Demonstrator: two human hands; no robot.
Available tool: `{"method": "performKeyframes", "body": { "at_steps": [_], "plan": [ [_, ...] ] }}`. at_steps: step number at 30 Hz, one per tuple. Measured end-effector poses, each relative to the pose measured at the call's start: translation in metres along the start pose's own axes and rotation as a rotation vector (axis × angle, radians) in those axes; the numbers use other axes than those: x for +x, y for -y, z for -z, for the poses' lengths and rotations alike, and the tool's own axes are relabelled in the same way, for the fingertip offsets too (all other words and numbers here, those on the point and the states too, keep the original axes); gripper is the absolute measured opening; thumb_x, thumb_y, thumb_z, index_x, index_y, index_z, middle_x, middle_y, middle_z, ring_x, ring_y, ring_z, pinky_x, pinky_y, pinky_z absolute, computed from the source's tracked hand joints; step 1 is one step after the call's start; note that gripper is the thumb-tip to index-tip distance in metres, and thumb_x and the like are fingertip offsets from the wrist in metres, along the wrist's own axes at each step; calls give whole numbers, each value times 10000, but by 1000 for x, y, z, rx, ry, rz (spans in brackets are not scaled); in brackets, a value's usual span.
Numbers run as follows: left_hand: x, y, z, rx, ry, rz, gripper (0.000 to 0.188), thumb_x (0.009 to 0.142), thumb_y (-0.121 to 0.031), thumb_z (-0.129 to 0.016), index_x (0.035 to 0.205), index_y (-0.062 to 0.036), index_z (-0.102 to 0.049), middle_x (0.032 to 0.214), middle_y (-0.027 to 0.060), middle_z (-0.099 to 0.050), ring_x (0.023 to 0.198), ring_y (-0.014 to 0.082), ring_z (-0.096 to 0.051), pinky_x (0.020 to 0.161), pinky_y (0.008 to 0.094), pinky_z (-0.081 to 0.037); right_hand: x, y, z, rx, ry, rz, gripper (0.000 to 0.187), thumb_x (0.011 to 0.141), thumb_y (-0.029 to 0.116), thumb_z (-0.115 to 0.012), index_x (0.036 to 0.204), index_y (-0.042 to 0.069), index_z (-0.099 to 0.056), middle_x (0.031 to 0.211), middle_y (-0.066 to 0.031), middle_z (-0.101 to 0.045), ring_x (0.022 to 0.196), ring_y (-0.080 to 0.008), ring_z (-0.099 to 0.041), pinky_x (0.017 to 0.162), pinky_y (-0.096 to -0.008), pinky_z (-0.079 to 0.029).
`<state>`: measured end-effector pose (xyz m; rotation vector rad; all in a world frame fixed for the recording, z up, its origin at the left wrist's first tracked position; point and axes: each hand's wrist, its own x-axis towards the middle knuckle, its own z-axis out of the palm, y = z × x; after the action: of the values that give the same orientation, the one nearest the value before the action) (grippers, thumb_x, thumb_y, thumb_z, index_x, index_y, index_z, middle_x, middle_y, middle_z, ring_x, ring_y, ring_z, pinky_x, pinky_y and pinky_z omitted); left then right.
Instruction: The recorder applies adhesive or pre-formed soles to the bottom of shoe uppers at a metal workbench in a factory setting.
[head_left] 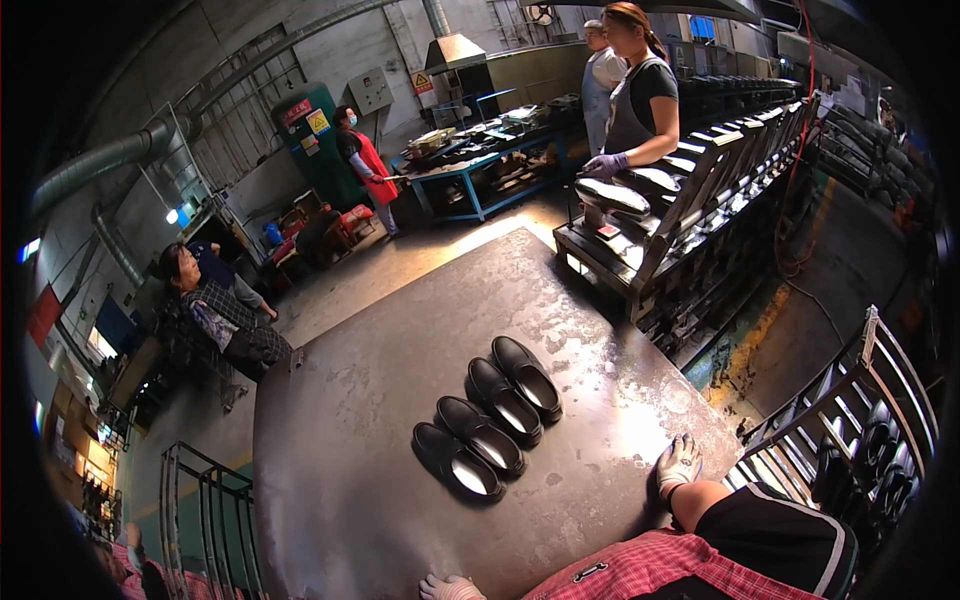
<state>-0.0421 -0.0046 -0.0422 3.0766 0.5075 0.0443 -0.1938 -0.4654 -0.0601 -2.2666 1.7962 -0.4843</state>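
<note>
Several black slip-on shoes (485, 420) lie side by side in a slanting row on the middle of a worn metal table (340, 420). Pale insoles show in their openings. My right hand (680, 464), in a light work glove, rests on the right edge of the tabletop with its fingers stretched out and nothing in them. At the near edge is my left hand (450, 588), also gloved and partly cut off by the frame. Its fingers lie on the table, holding nothing I can see. Both hands are apart from the shoes.
A production line (690, 210) carrying shoe forms runs beyond the table's far right corner, with a gloved co-worker (645, 110) beside it. Metal racks (205, 510) flank the table; the right rack (870, 370) holds dark shoes. Other people stand by a blue-framed bench (470, 190) and at left.
</note>
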Motion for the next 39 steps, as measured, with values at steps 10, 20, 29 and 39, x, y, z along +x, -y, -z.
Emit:
{"method": "performKeyframes", "body": {
  "at_steps": [10,20,29,39],
  "plan": [
    [1,1,0,64,51,-21,458,894,-448,-620,1196,-106,-666,1425,119,-436,1377,356,-305,1112,488,-298,1,0,0,-19,32,-8,459,905,285,-507,1308,70,-551,1439,-148,-470,1357,-352,-380,1145,-485,-253],
    [1,1,0,66,29,-26,437,902,-445,-605,1187,-120,-673,1420,111,-442,1370,350,-316,1111,488,-299,0,4,6,-3,36,-22,465,901,285,-511,1312,72,-549,1440,-148,-469,1350,-354,-390,1147,-487,-248],
    [-3,-4,10,-24,-7,13,491,881,-439,-636,1231,-94,-636,1423,138,-430,1361,353,-324,1108,474,-308,0,5,9,7,47,-31,469,898,290,-517,1310,68,-551,1437,-151,-470,1348,-355,-392,1149,-483,-248],
    [-2,-2,15,12,64,-6,622,838,-434,-690,1310,-60,-536,1428,170,-419,1351,354,-333,1092,471,-333,-2,4,6,-8,55,-35,474,901,295,-514,1317,69,-548,1445,-148,-465,1356,-355,-385,1150,-481,-246]
  ]
}}
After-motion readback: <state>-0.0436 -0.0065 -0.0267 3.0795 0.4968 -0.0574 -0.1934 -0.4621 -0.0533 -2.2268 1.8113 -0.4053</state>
